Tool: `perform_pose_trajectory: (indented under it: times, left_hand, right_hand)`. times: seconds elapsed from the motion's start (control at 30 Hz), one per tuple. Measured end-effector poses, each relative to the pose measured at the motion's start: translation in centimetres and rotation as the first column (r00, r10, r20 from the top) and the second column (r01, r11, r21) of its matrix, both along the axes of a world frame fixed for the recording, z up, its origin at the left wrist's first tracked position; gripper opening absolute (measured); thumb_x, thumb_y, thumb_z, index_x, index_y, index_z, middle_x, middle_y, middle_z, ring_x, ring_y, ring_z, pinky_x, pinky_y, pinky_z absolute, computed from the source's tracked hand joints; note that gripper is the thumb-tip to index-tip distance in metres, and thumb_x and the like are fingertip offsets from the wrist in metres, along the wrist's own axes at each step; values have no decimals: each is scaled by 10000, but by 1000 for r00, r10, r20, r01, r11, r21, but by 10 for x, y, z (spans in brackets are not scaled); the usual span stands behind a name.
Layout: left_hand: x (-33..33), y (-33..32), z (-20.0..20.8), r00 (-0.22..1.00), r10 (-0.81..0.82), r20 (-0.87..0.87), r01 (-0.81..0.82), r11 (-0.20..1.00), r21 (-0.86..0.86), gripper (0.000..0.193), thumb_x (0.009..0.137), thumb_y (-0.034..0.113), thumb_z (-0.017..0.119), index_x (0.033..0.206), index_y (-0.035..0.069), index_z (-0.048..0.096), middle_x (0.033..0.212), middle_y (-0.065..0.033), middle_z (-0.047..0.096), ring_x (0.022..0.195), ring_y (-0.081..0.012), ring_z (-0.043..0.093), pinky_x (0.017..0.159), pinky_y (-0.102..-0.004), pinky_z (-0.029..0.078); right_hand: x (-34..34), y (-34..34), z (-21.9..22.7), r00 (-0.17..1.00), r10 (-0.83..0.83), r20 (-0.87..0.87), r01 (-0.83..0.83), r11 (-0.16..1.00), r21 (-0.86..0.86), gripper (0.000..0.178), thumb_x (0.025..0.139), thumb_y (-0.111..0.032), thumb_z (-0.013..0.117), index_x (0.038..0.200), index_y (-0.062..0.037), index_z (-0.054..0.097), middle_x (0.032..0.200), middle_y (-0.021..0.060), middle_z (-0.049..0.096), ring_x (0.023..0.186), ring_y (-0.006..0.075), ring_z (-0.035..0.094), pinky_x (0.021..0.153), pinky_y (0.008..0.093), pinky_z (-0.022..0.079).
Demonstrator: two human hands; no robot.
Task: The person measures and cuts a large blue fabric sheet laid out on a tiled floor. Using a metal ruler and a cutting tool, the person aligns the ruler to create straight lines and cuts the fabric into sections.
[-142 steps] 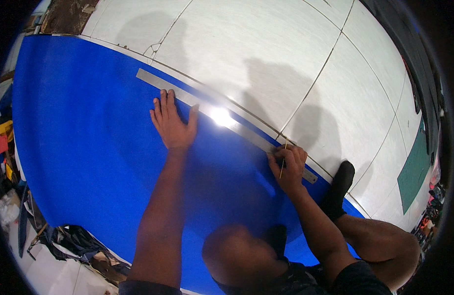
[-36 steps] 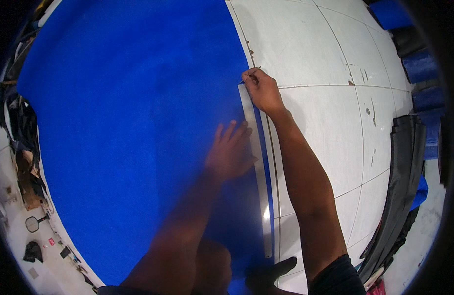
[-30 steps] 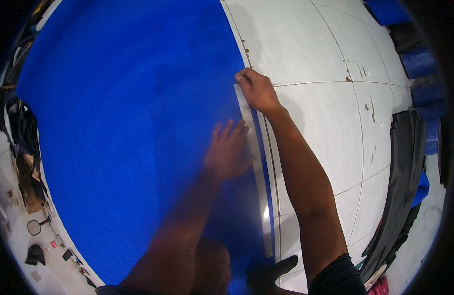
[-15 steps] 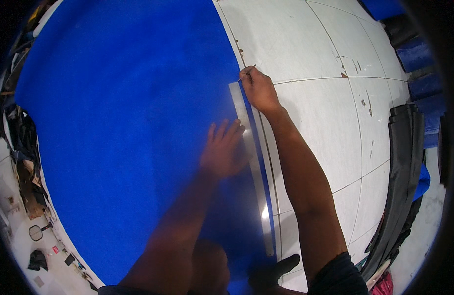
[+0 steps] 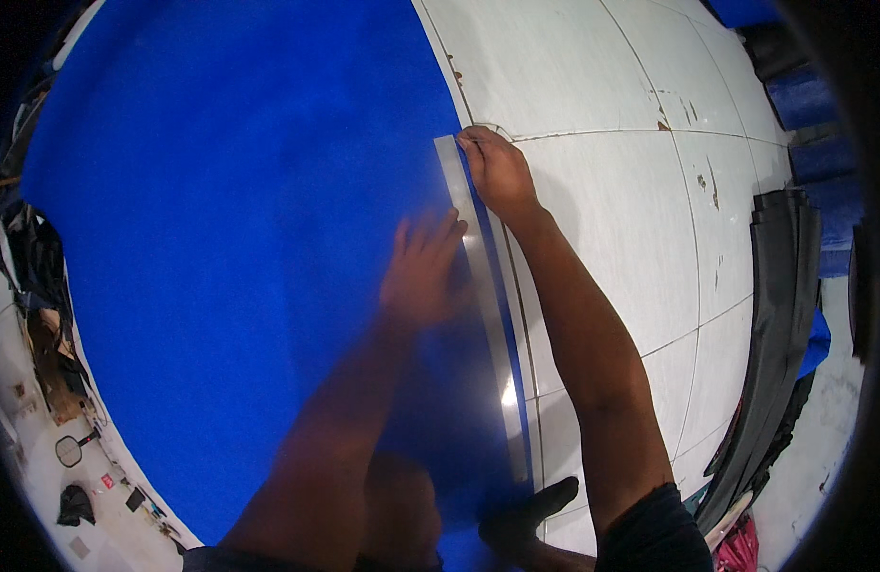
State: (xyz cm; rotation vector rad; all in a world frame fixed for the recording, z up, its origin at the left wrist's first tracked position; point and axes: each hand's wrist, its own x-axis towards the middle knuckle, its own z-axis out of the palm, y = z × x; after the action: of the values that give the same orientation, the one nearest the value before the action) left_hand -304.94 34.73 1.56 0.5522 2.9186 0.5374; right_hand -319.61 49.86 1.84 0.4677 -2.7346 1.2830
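Observation:
A large blue sheet (image 5: 221, 238) lies spread flat, and a long metal ruler (image 5: 486, 296) rests on it close to its right edge. My left hand (image 5: 423, 267) is spread open, its fingertips at the ruler's left side, above the middle. At the ruler's far end, my right hand (image 5: 497, 172) is closed in a pinch. Between its fingers is a thin, dark, stick-like tool (image 5: 474, 141), mostly hidden by the hand. A narrow blue strip shows between the ruler and the sheet's edge.
White floor tiles (image 5: 593, 210) extend to the right of the sheet. Folded black material (image 5: 785, 276) and blue rolls (image 5: 800, 100) lie at the far right. Dark scraps (image 5: 44, 257) and a racket-shaped object (image 5: 70, 450) are on the left. My dark-covered foot (image 5: 526, 520) is near the ruler's near end.
The whole view has shifted slightly. Against the ruler, my right hand has come a little nearer to me along the sheet's edge. My left hand stays spread at about the same place beside the ruler.

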Motion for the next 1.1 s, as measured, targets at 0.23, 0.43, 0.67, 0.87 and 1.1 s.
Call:
perform_pose_trajectory:
  times: [0.23, 0.43, 0.67, 0.87, 1.1]
  left_hand:
    - [-2, 3, -1, 1000, -4, -2, 4, 1000, 29, 818, 850, 545, 677, 1482, 85, 439, 1578, -148, 357, 1492, -374, 262, 1227, -582, 123]
    - [-1, -1, -3, 1000, 0, -30, -1, 1000, -9, 831, 845, 543, 675, 1490, 81, 427, 1582, -150, 352, 1493, -378, 258, 1227, -578, 119]
    - [-1, 5, -3, 999, 1, -35, 0, 1000, 16, 823, 858, 565, 636, 1484, 73, 425, 1581, -151, 353, 1491, -391, 256, 1225, -580, 116]
    - [-1, 3, -1, 998, -4, -70, 2, 999, -35, 830, 869, 588, 613, 1497, 82, 418, 1589, -147, 350, 1491, -386, 261, 1225, -577, 114]
    - [-2, 5, -7, 996, -24, -88, 16, 995, -94, 826, 869, 573, 633, 1503, 92, 414, 1598, -133, 344, 1496, -375, 258, 1228, -569, 118]
  right_hand:
    - [9, 12, 0, 993, 65, -98, -53, 991, 121, 255, 1024, -191, 517, 1098, 6, 661, 1087, 196, 700, 1014, 367, 671, 921, 443, 525]
    - [90, 34, 7, 997, 69, 38, -74, 984, 159, 248, 1011, -194, 526, 1104, -15, 669, 1092, 192, 698, 1061, 358, 660, 934, 460, 521]
    - [11, 12, -2, 997, 78, -8, -76, 986, 148, 249, 1008, -186, 534, 1115, -3, 664, 1110, 150, 705, 1078, 329, 663, 953, 445, 524]
    - [93, 50, -7, 962, 221, -162, -194, 966, 169, 214, 946, -123, 573, 1140, -83, 655, 1139, 137, 696, 1058, 343, 669, 937, 443, 536]
    - [186, 90, 11, 958, 251, 140, -277, 936, 219, 223, 932, -94, 589, 1149, -100, 640, 1148, 110, 693, 1065, 326, 669, 920, 444, 547]
